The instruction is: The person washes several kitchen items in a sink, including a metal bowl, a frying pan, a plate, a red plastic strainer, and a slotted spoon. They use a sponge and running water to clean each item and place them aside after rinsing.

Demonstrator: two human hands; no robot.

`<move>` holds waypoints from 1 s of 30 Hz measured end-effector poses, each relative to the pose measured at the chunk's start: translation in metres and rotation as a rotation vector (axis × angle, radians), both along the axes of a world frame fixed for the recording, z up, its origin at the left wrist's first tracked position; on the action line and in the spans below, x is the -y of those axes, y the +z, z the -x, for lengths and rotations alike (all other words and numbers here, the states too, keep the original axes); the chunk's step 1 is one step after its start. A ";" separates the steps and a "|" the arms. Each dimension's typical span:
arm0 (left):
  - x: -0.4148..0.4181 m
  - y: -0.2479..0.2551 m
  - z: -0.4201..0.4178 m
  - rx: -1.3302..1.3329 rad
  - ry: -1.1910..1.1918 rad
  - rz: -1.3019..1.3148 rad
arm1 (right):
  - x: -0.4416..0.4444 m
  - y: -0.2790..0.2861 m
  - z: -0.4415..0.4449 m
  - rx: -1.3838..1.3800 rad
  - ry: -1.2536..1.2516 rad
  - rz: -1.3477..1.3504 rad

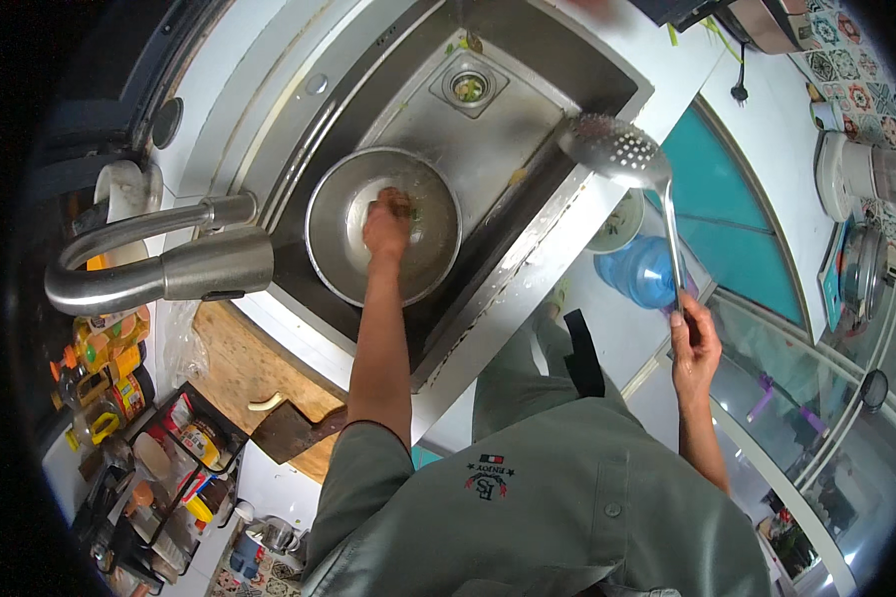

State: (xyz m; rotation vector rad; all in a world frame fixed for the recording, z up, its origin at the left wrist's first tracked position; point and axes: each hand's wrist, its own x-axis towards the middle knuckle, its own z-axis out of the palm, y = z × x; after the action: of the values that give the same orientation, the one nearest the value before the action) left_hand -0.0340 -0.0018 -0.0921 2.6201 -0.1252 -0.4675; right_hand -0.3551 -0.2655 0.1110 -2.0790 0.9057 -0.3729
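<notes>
My right hand [694, 339] grips the handle end of a perforated metal skimmer [627, 153]. The skimmer's bowl is raised over the right rim of the sink. My left hand [386, 224] reaches down into a round stainless steel basin [336, 250], its fingers blurred near the bottom. Whether those fingers hold anything is unclear, though a small green bit shows beside them. The basin stands inside a stainless steel sink [485, 160], towards its near left end. Scraps of green lie in the drain strainer [468, 88] at the far end.
A pull-out faucet [216, 261] arches in at the left. Behind my left arm, a cleaver [287, 433] lies on a wooden cutting board [231, 343]. Bottles [112, 373] and a black rack [194, 433] crowd the left counter. Below the skimmer stands a blue water jug [635, 272].
</notes>
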 end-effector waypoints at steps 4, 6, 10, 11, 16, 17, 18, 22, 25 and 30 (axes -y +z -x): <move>0.004 0.030 -0.013 0.289 0.173 0.435 | 0.012 0.002 0.009 0.030 -0.039 -0.090; 0.014 0.045 -0.027 0.197 0.296 0.748 | 0.020 -0.004 0.015 0.035 -0.026 -0.137; 0.036 0.089 -0.040 -0.031 0.661 1.130 | 0.040 -0.012 0.031 0.102 -0.064 -0.252; 0.041 0.096 -0.043 -0.126 0.677 1.135 | 0.042 -0.014 0.041 0.124 -0.083 -0.261; 0.075 0.032 -0.101 -0.015 0.479 0.919 | 0.071 -0.021 0.051 0.212 -0.077 -0.196; 0.063 -0.022 -0.132 0.122 0.399 0.564 | 0.074 -0.017 0.054 0.179 -0.071 -0.137; 0.092 -0.005 -0.136 0.123 0.299 0.235 | 0.072 -0.016 0.059 0.164 -0.143 -0.155; 0.116 -0.044 -0.154 0.128 0.029 -0.348 | 0.067 -0.018 0.094 0.101 -0.251 -0.138; 0.149 -0.096 -0.161 -0.046 0.012 -0.381 | 0.045 -0.017 0.099 0.085 -0.416 -0.247; 0.193 -0.098 -0.124 0.129 -0.039 0.209 | 0.044 0.004 0.036 0.134 -0.431 -0.356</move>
State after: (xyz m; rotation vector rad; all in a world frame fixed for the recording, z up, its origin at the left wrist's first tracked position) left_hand 0.0903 -0.1950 -0.1902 2.4447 -0.2530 -0.2819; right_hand -0.3910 -0.3092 0.1147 -1.5130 1.2394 -0.5259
